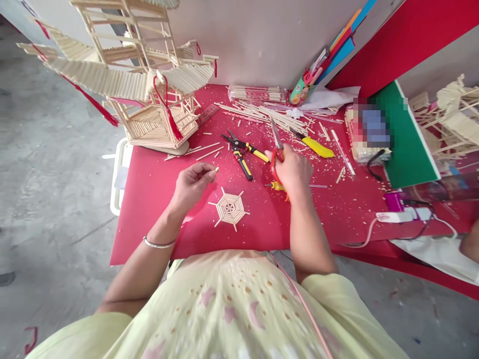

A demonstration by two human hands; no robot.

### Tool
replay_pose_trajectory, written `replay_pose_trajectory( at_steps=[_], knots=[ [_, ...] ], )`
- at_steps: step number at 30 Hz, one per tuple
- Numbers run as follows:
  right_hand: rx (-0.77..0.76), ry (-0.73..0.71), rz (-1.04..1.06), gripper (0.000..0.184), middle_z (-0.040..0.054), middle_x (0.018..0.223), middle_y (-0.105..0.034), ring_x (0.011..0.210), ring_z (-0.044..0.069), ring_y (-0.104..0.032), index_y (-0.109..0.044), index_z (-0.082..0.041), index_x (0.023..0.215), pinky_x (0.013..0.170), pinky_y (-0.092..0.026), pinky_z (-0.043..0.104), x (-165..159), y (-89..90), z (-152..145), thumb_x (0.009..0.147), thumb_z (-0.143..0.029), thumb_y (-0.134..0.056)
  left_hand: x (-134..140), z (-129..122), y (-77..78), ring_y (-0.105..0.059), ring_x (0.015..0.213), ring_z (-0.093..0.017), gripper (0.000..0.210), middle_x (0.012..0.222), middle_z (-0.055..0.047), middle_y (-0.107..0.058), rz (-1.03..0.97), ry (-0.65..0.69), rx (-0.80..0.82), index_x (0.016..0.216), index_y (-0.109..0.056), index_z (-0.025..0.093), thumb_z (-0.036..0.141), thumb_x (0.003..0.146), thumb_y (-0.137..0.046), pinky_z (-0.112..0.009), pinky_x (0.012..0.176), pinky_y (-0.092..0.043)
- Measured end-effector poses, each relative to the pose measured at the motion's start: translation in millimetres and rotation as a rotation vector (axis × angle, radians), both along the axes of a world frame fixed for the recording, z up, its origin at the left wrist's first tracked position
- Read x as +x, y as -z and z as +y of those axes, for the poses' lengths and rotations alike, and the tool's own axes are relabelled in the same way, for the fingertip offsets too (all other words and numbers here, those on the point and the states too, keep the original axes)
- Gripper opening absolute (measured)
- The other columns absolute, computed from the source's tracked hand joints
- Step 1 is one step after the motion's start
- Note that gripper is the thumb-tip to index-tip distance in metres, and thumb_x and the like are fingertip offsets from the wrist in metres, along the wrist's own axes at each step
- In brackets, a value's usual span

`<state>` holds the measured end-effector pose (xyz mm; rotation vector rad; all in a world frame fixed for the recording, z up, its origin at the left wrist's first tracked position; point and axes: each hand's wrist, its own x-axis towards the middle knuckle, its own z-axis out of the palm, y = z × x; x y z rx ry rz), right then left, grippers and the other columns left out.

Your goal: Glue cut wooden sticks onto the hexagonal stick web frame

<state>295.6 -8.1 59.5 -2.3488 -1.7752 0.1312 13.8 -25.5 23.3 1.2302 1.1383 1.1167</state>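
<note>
My left hand [192, 185] pinches a short piece of wooden stick [216, 169] between thumb and fingertips, just above the red table. In my right hand [294, 168] is a pair of scissors [276, 137] with red handles, its blades pointing up and away from me. Between and below my hands lies a flat six-sided web [230, 209] of pale sticks, with spoke ends sticking out. Yellow-and-black pliers [243, 164] rest left of the scissors. Partly hidden under my right hand is a yellow-handled tool [277, 186], perhaps a glue gun.
A stick-built pagoda [160, 122] with red tassels stands at the left. Loose sticks [258, 113], a yellow utility knife [318, 147] and scattered chips cover the back. A pen cup [299, 92], a green board [411, 144] and a power strip [394, 217] are farther right.
</note>
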Motion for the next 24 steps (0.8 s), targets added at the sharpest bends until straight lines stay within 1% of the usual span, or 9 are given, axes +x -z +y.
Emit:
replay_pose_trajectory(
  at_steps=[2,4,6,8,10,12,14,19,24],
  knots=[
    [-0.079,0.106,-0.075,0.049,0.0219,0.106,-0.075,0.097,0.034,-0.07,-0.065,-0.013,0.133,0.081,-0.047,0.042,27.8,7.4,24.7,0.098,-0.047,-0.061,-0.8,0.1,0.1,-0.058,0.061,-0.01,0.029,0.071,-0.004,-0.069,0.025,0.055,-0.017,0.087,-0.077,0.017,0.044,0.08,-0.084,-0.021,0.056,-0.047],
    [-0.144,0.102,-0.078,0.048,0.0237,0.115,-0.073,0.107,0.035,-0.068,-0.063,-0.013,0.136,0.087,-0.048,0.045,44.3,12.6,36.7,0.096,-0.038,-0.064,-2.8,0.7,1.8,-0.057,0.06,-0.011,0.03,0.071,-0.004,-0.069,0.049,0.11,-0.029,0.086,-0.078,0.017,0.045,0.079,-0.085,-0.021,0.056,-0.047],
    [-0.093,0.06,-0.073,0.047,0.0247,0.122,-0.07,0.115,0.036,-0.064,-0.063,-0.011,0.137,0.093,-0.048,0.047,44.5,13.1,32.2,0.096,-0.034,-0.063,-5.7,1.6,3.7,-0.056,0.058,-0.011,0.03,0.07,-0.004,-0.069,0.072,0.146,-0.041,0.088,-0.079,0.017,0.046,0.079,-0.084,-0.022,0.054,-0.046],
    [0.084,-0.006,-0.045,0.043,0.0239,0.127,-0.068,0.12,0.035,-0.061,-0.066,-0.011,0.135,0.098,-0.047,0.049,29.0,9.7,13.6,0.099,-0.033,-0.058,-8.3,2.4,3.7,-0.055,0.058,-0.011,0.03,0.071,-0.004,-0.07,0.106,0.163,-0.028,0.09,-0.08,0.018,0.045,0.079,-0.084,-0.022,0.054,-0.045],
    [0.248,-0.158,0.096,0.037,0.0179,0.123,-0.07,0.115,0.03,-0.063,-0.07,-0.017,0.131,0.098,-0.049,0.046,2.0,6.0,-11.6,0.104,-0.034,-0.05,-9.4,2.8,0.9,-0.056,0.059,-0.011,0.029,0.074,-0.005,-0.071,0.148,0.189,0.007,0.086,-0.08,0.017,0.045,0.079,-0.084,-0.022,0.054,-0.045],
    [0.201,-0.467,0.36,0.035,0.0095,0.113,-0.074,0.099,0.022,-0.067,-0.072,-0.024,0.129,0.091,-0.053,0.038,-29.2,6.1,-35.0,0.106,-0.04,-0.051,-9.1,2.8,-3.5,-0.055,0.059,-0.011,0.029,0.072,-0.006,-0.071,0.174,0.229,0.027,0.083,-0.08,0.017,0.045,0.078,-0.083,-0.023,0.053,-0.045],
    [0.176,-0.627,0.493,0.035,0.0066,0.111,-0.075,0.095,0.019,-0.069,-0.07,-0.025,0.131,0.089,-0.054,0.034,-56.9,11.7,-51.4,0.104,-0.043,-0.058,-8.5,1.9,-6.4,-0.054,0.057,-0.011,0.029,0.068,-0.005,-0.069,0.174,0.269,0.003,0.083,-0.081,0.017,0.045,0.078,-0.084,-0.022,0.051,-0.043],
    [0.234,-0.667,0.499,0.029,0.0061,0.103,-0.078,0.098,0.018,-0.07,-0.077,-0.023,0.112,0.094,-0.053,0.033,-85.5,31.4,-64.4,0.107,-0.038,-0.053,-9.8,-4.5,-1.6,-0.054,0.05,-0.01,0.03,0.057,-0.002,-0.064,0.085,0.302,-0.159,0.082,-0.082,0.017,0.045,0.074,-0.088,-0.021,0.047,-0.042],
    [0.361,-0.59,0.432,0.025,0.0074,0.103,-0.078,0.097,0.019,-0.069,-0.075,-0.023,0.111,0.093,-0.053,0.035,-83.1,39.5,-71.1,0.106,-0.034,-0.054,-6.8,-12.7,-0.6,-0.055,0.046,-0.01,0.043,0.061,-0.006,-0.067,-0.117,0.149,-0.348,0.08,-0.079,0.014,0.055,0.071,-0.089,-0.021,0.04,-0.042]
  ],
)
